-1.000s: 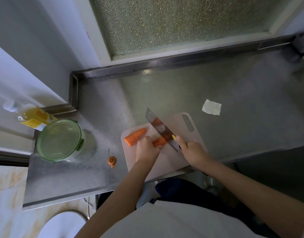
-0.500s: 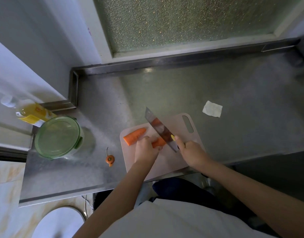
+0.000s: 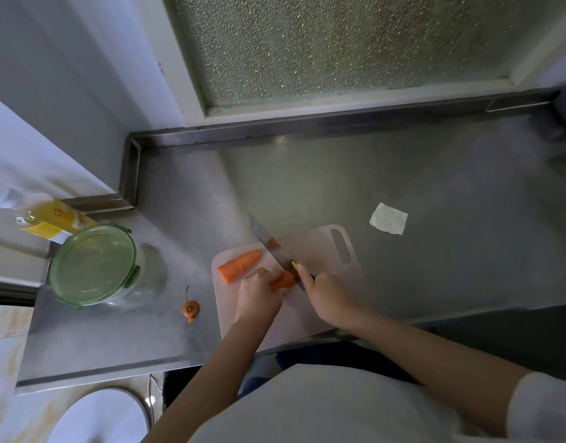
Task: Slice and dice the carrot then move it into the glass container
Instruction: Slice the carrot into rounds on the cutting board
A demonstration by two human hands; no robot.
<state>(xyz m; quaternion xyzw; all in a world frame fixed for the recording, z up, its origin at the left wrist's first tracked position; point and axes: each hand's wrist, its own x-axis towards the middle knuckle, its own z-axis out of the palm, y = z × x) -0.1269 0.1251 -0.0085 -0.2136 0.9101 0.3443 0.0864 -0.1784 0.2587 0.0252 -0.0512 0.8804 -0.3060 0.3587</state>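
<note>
My left hand (image 3: 259, 292) gripping carrot (image 3: 282, 281), my right hand (image 3: 326, 294) clutching knife (image 3: 272, 247), board (image 3: 316, 251) on steel counter (image 3: 403, 174), frosted window (image 3: 339, 43) behind.

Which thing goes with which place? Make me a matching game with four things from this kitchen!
Things:
1. knife
2. carrot end
3. glass container
4. white paper

Places or states:
A. closed under a green lid
B. alone on the counter, right of the cutting board
C. held by the right hand, blade on a carrot piece
D. on the counter, left of the cutting board

Right pairs: 1-C, 2-D, 3-A, 4-B.
</note>
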